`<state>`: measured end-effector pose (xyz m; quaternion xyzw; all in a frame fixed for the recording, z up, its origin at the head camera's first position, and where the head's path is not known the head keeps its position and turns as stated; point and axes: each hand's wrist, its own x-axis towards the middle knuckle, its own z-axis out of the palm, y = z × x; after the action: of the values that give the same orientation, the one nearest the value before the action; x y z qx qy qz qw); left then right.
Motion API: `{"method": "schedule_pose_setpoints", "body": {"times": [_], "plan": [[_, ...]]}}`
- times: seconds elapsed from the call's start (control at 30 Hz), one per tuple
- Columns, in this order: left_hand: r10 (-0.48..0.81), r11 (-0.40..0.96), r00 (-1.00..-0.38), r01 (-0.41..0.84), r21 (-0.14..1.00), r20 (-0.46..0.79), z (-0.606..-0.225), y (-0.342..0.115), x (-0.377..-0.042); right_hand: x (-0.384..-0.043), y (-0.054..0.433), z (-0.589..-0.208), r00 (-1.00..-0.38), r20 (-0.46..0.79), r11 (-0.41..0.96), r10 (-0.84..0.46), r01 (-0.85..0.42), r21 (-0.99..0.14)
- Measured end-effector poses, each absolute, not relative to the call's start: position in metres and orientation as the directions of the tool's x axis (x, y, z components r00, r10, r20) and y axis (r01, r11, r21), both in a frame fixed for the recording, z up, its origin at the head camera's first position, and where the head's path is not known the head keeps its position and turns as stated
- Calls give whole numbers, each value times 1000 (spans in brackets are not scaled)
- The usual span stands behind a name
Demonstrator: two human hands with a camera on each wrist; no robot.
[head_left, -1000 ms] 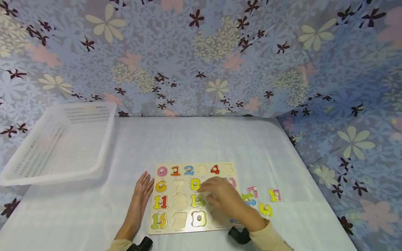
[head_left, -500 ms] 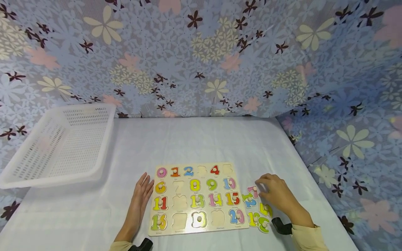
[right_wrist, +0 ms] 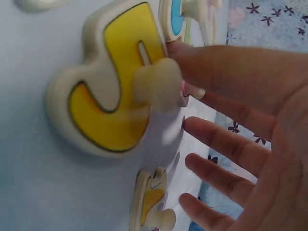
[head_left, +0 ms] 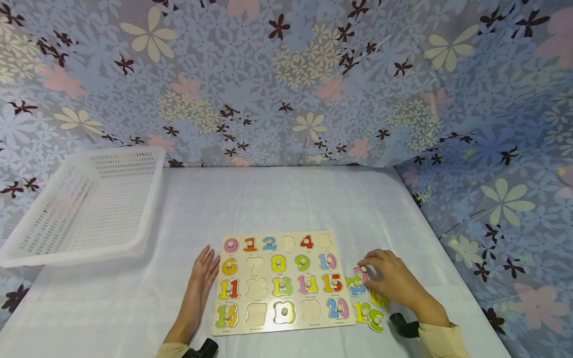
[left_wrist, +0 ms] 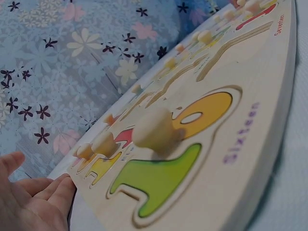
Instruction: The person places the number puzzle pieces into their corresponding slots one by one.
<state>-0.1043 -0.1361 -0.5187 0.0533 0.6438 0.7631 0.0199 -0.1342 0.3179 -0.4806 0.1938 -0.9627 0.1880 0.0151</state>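
My left hand point(head_left: 202, 278) lies beside the left edge of the wooden number puzzle board point(head_left: 255, 323), its fingers extended and touching the edge in the left wrist view. To the right of the board, my right hand point(head_left: 396, 278) reaches over the loose pieces, with thumb and index finger either side of the pink 7 piece's knob point(head_left: 364, 269). The right wrist view shows the index fingertip at that knob, the thumb apart from it and the other fingers extended. Close by lie a blue and green 12 piece point(head_left: 356, 286) and a yellow 5 piece point(right_wrist: 127, 96).
A yellow two-digit piece point(head_left: 360, 313) and a green 3 piece point(head_left: 375, 321) lie near the board's lower right corner. A 17 piece point(right_wrist: 150, 199) shows under my right hand. Several board slots are bare. A white plastic basket point(head_left: 147, 209) stands at the left.
My right hand has moved right, from over the board to the loose pieces, then slightly left onto the pink 7 piece's knob. My left hand has stayed in place.
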Motion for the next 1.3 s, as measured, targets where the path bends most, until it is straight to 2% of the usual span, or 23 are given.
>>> {"method": "schedule_pose_setpoints", "body": {"times": [0.17,0.33,0.5,0.6,0.73,0.87,1.2,1.3], "plan": [[99,-151,-994,25,988,40,-518,-136,-105,-146,305,-475,-906,199,844,-374,-421,-332],[95,-155,-995,28,988,43,-518,-137,-105,-170,240,-463,-816,330,782,-475,-563,-266],[84,-154,-995,32,987,45,-518,-140,-106,-188,148,-461,-698,274,674,-662,-714,-191],[81,-162,-995,38,986,52,-518,-139,-106,-193,112,-465,-659,227,652,-717,-749,-116],[87,-178,-995,41,983,57,-519,-138,-106,-195,90,-469,-674,180,676,-717,-735,-60],[84,-185,-995,39,982,55,-518,-138,-107,-195,88,-470,-693,164,693,-702,-718,-64],[85,-181,-995,32,983,48,-517,-138,-107,-193,83,-477,-682,245,673,-689,-727,-132],[91,-200,-994,46,979,65,-518,-137,-108,-192,82,-477,-687,245,681,-684,-722,-122]]}}
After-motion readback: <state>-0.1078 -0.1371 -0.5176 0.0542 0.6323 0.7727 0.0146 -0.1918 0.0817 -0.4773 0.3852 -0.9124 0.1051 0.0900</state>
